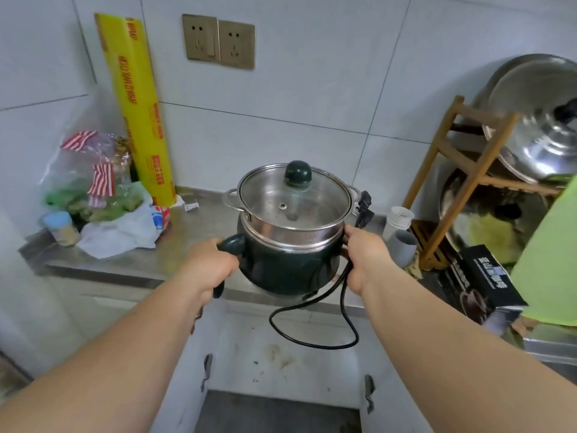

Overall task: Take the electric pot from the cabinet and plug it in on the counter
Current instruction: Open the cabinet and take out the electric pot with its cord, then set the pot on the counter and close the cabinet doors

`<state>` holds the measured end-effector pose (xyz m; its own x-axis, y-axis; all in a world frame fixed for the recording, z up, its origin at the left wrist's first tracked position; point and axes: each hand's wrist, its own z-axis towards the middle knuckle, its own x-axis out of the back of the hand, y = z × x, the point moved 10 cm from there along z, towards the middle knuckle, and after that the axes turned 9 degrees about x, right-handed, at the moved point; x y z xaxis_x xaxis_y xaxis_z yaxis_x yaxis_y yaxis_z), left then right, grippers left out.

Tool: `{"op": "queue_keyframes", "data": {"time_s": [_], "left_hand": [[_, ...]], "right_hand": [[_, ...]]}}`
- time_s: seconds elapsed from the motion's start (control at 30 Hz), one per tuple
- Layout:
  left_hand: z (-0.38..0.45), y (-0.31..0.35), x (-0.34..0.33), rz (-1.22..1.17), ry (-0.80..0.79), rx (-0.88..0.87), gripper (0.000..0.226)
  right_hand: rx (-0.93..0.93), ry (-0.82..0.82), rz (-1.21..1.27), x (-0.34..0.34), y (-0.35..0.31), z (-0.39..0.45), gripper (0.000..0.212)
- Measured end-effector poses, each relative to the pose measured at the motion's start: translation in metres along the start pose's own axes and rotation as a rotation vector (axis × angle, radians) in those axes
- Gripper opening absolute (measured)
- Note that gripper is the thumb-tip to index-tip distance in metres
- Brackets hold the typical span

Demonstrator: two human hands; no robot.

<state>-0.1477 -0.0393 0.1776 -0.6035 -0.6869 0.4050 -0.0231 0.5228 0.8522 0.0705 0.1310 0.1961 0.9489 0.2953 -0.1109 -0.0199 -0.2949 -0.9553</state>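
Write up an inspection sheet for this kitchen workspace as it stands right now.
Surface: stainless steel counter, middle stretch bare.
Job's things: dark green electric pot with steel steamer insert and glass lid, held at the counter's front edge; whether it rests on the counter cannot be told.
Clutter: yellow cling-wrap box leaning on the wall; clear plastic food bags; small blue-capped jar; white and grey cups.
Grippers: left hand on the pot's side handle; right hand on the pot's right side.
Cables: black power cord dangling in a loop, unplugged.
Surroundings: twin brass wall sockets; wooden rack of steel lids; cabinet open below.
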Motion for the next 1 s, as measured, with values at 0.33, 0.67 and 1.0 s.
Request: {"op": "queue_keyframes", "data": {"time_s": [0.33, 0.67, 1.0], "left_hand": [[0.118, 0.003, -0.006, -0.050, -0.059, 0.069, 0.023], [0.164, -0.007, -0.038, -0.145, 0.032, 0.164, 0.023], [0.165, -0.005, -0.052, -0.250, 0.130, 0.201, 0.023]], "right_hand": [[-0.063, 0.103, -0.038, -0.064, 0.020, 0.087, 0.022], [-0.129, 0.019, -0.051, -0.078, 0.032, 0.140, 0.018], [-0.173, -0.079, -0.035, -0.089, 0.034, 0.162, 0.018]]}}
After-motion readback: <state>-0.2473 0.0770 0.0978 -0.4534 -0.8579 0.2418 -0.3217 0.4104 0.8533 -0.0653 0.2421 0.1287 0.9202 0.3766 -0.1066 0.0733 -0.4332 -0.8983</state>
